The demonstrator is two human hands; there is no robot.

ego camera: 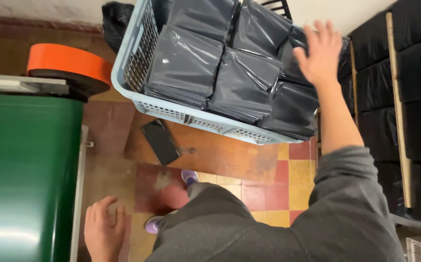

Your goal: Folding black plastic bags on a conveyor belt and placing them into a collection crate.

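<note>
grey bags (186, 65) in basket (123, 73), r hand (319, 51) open over rt edge, l hand (103, 233) free

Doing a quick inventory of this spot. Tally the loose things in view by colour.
Dark grey: 5 visible stacks of plastic mailer bags, under the right hand
Light blue: 1 basket
Black: 1 phone, 1 bin bag
Orange: 1 roll of tape
Total: 9
More stacks may be hidden. The left hand holds nothing.

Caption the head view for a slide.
Right hand reaches open over dark bags in a blue basket; left hand hangs empty.
</note>
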